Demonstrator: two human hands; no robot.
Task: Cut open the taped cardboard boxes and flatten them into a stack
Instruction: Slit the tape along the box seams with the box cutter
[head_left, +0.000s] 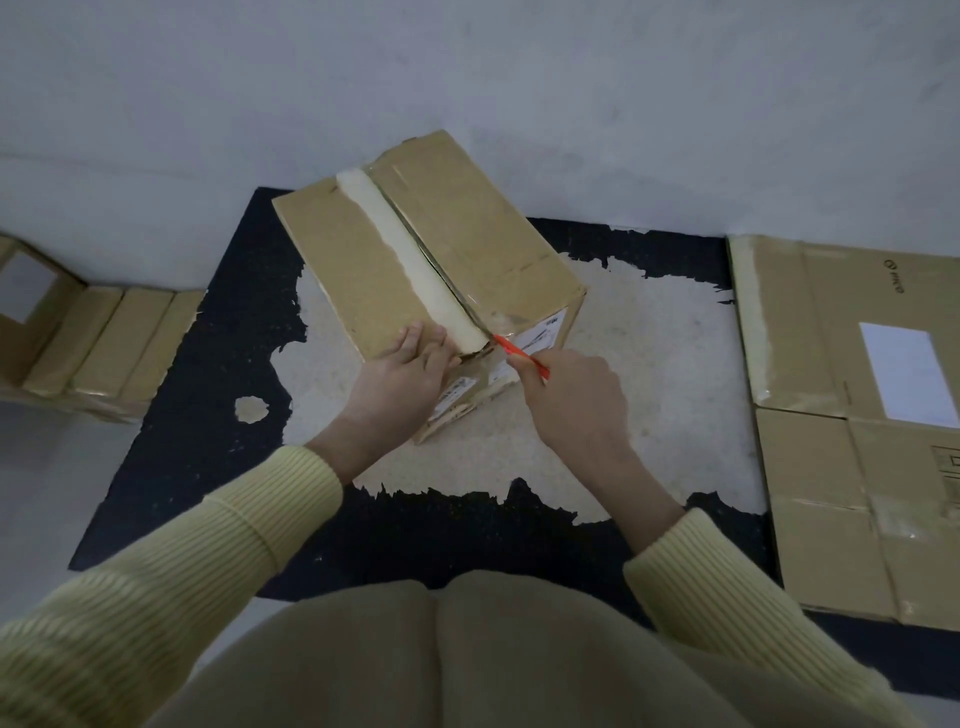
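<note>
i'm flattening my left hand (410, 364) on the cardboard box (415, 249), right hand (569, 395) gripping the orange cutter (519, 356); a slip off the taped seam (410, 254) could be nicking those fingers.

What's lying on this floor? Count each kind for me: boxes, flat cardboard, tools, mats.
Standing brown cardboard box, taped: 1
Piles of flattened brown cardboard, one at the left, one at the right: 2
Slim orange cutter: 1
Black floor mat, worn pale in the middle: 1
Total: 5
</note>
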